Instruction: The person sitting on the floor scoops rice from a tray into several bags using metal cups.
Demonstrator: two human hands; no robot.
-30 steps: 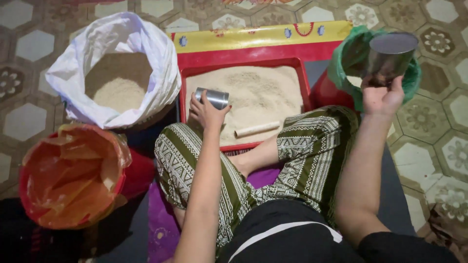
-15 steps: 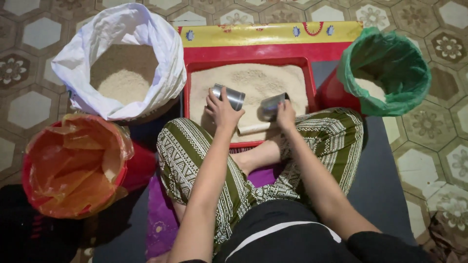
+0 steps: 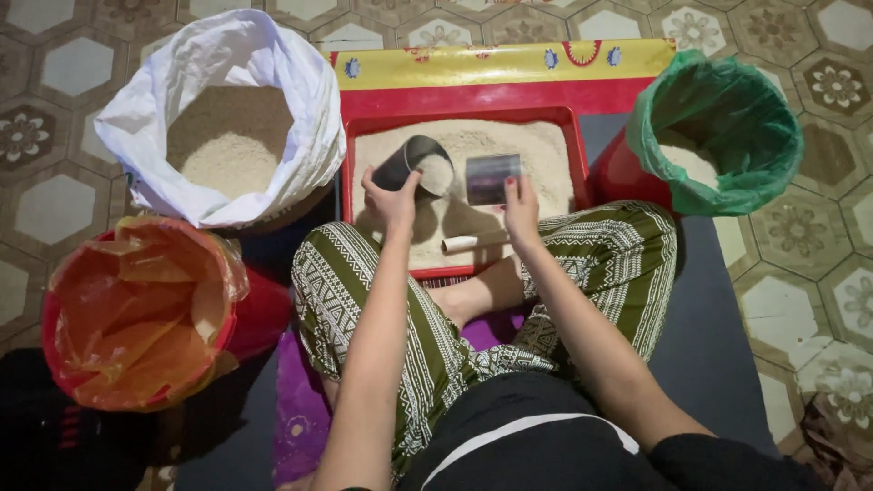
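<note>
Patterned hexagonal floor tiles (image 3: 55, 209) spread around a dark mat (image 3: 709, 336) on which a person sits cross-legged in green-and-white patterned trousers. Directly ahead lies a red tray (image 3: 582, 145) filled with pale grain, its near rim touching the legs and a yellow band running along its far side. A white sack (image 3: 300, 91) of the same grain stands just left of the tray, a bucket lined with green plastic (image 3: 727, 173) just right, and a red bucket lined with orange plastic (image 3: 136, 309) sits near the left knee, so free room is tight on every side. The left hand (image 3: 393, 202) grips a metal cup (image 3: 409, 164), tilted and holding grain, over the tray. The right hand (image 3: 520, 205) clasps a second metal cup (image 3: 491, 177) beside it, fingers wrapped round its base. A short pale cylinder (image 3: 459, 244) rests on the grain near both wrists.
</note>
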